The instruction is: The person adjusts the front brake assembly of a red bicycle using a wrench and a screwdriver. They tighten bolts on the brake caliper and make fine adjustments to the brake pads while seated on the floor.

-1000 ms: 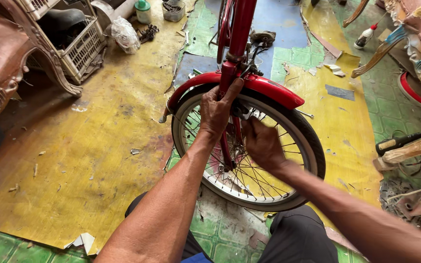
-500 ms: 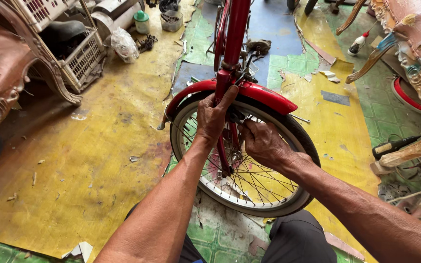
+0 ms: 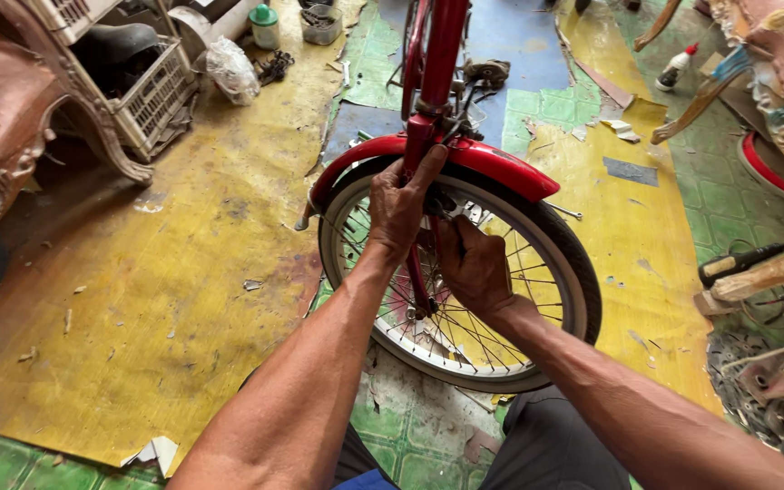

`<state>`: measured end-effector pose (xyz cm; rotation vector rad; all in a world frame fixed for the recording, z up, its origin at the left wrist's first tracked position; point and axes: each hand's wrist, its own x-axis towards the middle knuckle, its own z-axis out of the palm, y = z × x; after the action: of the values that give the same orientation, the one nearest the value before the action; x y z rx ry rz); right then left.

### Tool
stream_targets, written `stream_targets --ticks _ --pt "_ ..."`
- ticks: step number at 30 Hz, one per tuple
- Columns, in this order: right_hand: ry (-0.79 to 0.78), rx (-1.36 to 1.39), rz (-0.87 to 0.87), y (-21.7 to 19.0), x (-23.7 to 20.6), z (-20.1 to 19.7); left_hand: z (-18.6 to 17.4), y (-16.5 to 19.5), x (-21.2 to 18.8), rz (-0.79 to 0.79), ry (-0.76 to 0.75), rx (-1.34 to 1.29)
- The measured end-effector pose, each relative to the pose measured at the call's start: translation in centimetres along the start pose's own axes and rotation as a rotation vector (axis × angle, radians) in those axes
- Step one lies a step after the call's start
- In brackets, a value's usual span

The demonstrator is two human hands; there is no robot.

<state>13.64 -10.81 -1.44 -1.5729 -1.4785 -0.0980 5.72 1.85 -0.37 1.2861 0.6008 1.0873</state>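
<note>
Wheel: the bicycle wheel (image 3: pixel 537 299), white-rimmed with a black tyre and thin spokes, stands upright on the floor at the centre of the view, near the person's knees.
Mudguard: a red mudguard (image 3: pixel 501 163) arches over the top of the tyre; its thin stay sticks out to the right.
Fork: the red fork (image 3: pixel 419 145) runs down from the frame at the far side to the hub, so the wheel is carried by the bicycle rather than lying loose.
Left hand: the left hand (image 3: pixel 401 209) is curled closed around the fork just under the mudguard, thumb raised against the red metal; by the look of it, this grip steadies the bicycle.
Right hand: the right hand (image 3: pixel 474 263) sits just right of the fork, inside the arc of the tyre, fingers bent in toward a small metal part by the fork; whether it pinches anything I cannot tell.
Relation: both hands are over the upper half of the wheel, touching or nearly touching each other, with the hub lower and nearer.
Floor: worn yellow sheet (image 3: pixel 165 299) lies left and right, over green tiles.
Surroundings: a white plastic crate (image 3: pixel 161 95) stands far left, a green-capped jar (image 3: pixel 265 27) beyond it, and a small squeeze bottle (image 3: pixel 678 65) lies far right.
</note>
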Motion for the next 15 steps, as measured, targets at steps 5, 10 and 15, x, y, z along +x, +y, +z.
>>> stream_targets --ticks 5,10,15 --pt "-0.305 -0.109 0.001 0.8 2.2 -3.1 0.0 0.3 -0.2 -0.034 -0.061 -0.106" --pt "-0.316 -0.135 0.054 0.9 2.2 -2.9 0.0 -0.2 0.1 0.018 -0.045 -0.074" --pt "-0.111 0.003 0.032 -0.1 0.5 -0.6 0.3 -0.8 0.2 0.009 0.022 0.075"
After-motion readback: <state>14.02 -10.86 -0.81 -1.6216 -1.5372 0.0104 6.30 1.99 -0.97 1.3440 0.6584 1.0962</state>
